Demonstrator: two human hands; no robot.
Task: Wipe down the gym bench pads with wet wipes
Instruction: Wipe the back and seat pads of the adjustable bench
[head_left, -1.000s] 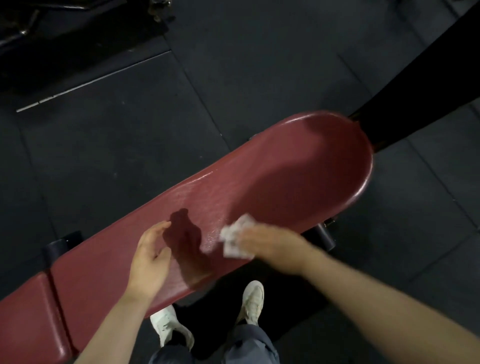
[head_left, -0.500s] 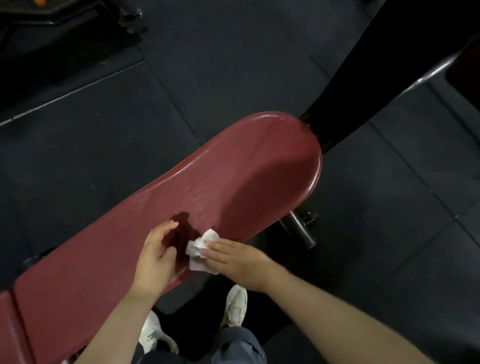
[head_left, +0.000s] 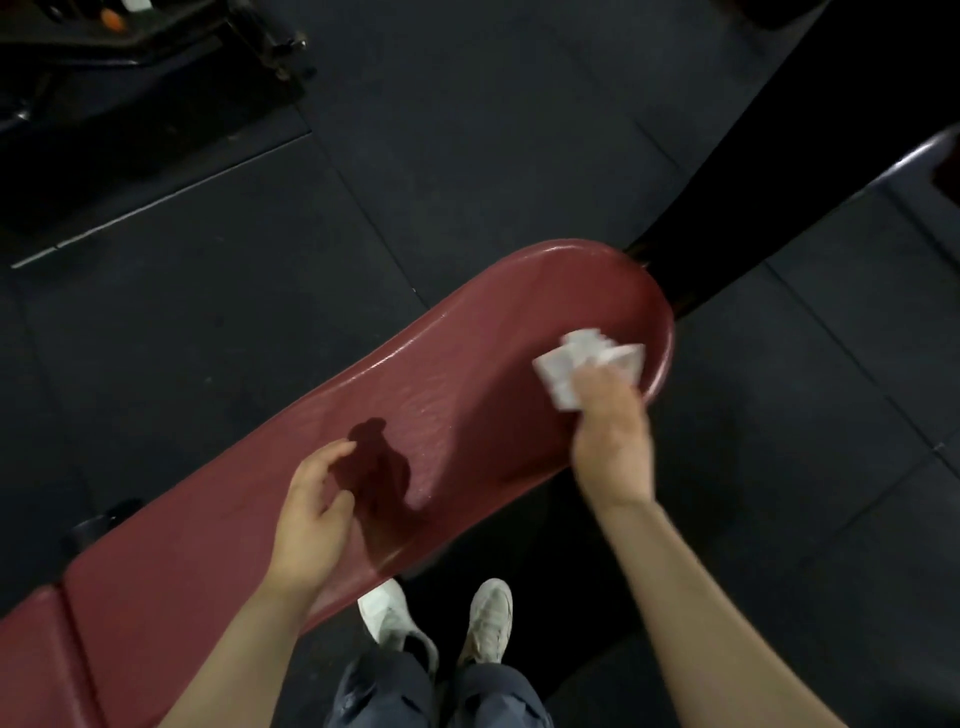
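- Wipe (head_left: 587, 361) is now near the rounded far end of the pad (head_left: 457, 395); half a second ago it was near the front edge, just beside the left hand.
- Right hand (head_left: 613, 441) has gone away from the left hand (head_left: 311, 519), and now the two are well apart.
- Left hand keeps its place above the front part of the surface, and its shadow falls on the pad beside it.
- Right fingers press the crumpled white wipe on the pad; how they curl I cannot tell, because of blur.
- Left fingers are loosely curled and hold nothing.
- Pad is dark red, long, with a wet shine.
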